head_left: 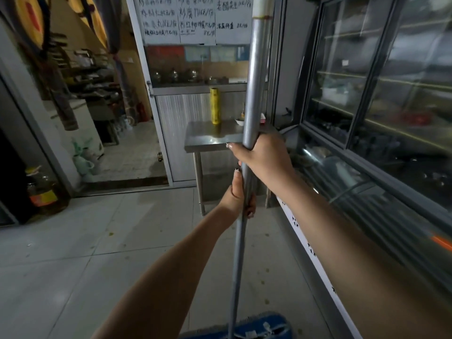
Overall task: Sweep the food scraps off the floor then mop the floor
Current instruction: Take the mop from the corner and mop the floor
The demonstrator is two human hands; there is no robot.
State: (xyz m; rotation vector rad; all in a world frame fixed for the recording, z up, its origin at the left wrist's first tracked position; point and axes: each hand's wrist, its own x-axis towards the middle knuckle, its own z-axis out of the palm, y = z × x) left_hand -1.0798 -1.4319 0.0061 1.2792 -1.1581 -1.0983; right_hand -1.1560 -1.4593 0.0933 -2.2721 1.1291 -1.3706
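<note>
Head view: right hand (263, 159) just above left hand (238, 196), both gripping the mop handle (253, 94). Blue mop head (247, 327), cut off at the near edge, sits on the floor (73, 265). Left, a jug (42, 190) holds amber liquid; the far shelf jars (174, 75) are too blurred to make out.

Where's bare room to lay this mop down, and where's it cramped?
Open floor tiles left of the mop handle, between the oil jugs and steel table. Tabletop is bare left of the yellow roll. Cramped: around the bowl, and along the display case.
</note>
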